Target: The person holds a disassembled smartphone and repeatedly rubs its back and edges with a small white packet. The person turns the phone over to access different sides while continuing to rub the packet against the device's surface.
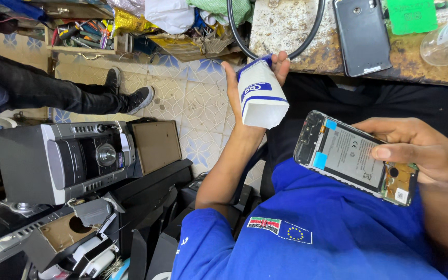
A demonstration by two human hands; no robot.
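Left hand wrapped around white-and-blue bottle, raised just before workbench edge. Right hand gripping opened phone, thumb pressed on exposed battery, held over blue shirt. Black back cover lying on workbench.

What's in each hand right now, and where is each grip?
Left hand grips the white bottle around its body. Right hand holds the opened phone by its end, thumb on the battery.
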